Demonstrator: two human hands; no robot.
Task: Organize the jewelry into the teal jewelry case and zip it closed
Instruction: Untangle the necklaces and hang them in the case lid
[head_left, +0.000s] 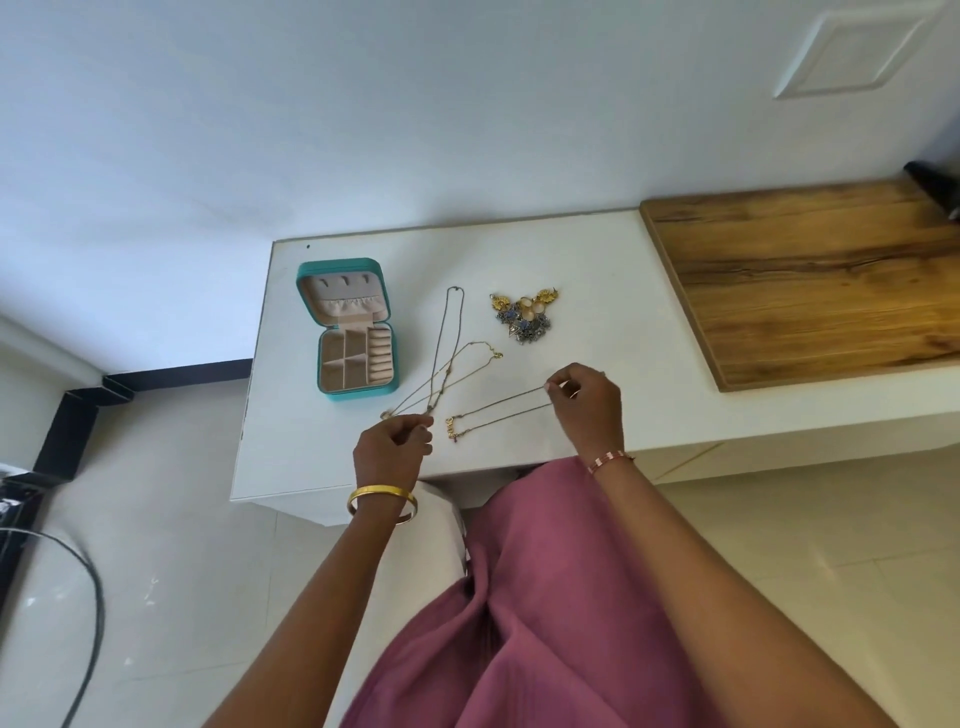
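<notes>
The teal jewelry case (358, 391) lies open on the white table (597, 270), its beige compartments showing nothing inside. Right of it lie two thin chain necklaces (441, 358), crossing each other. A third chain with a small pendant (493, 415) stretches toward the front edge. My right hand (587, 405) pinches the far end of that chain. My left hand (395, 447) has curled fingers at the near ends of the two crossed chains; whether it pinches one I cannot tell. A heap of gold and blue earrings (524, 312) sits behind.
A wooden board (800, 280) covers the table's right part, with a dark object (935, 192) at its far corner. A white wall stands behind. A black cable (88, 597) lies on the tiled floor at left. Pink cloth (519, 597) hangs below the table's front edge.
</notes>
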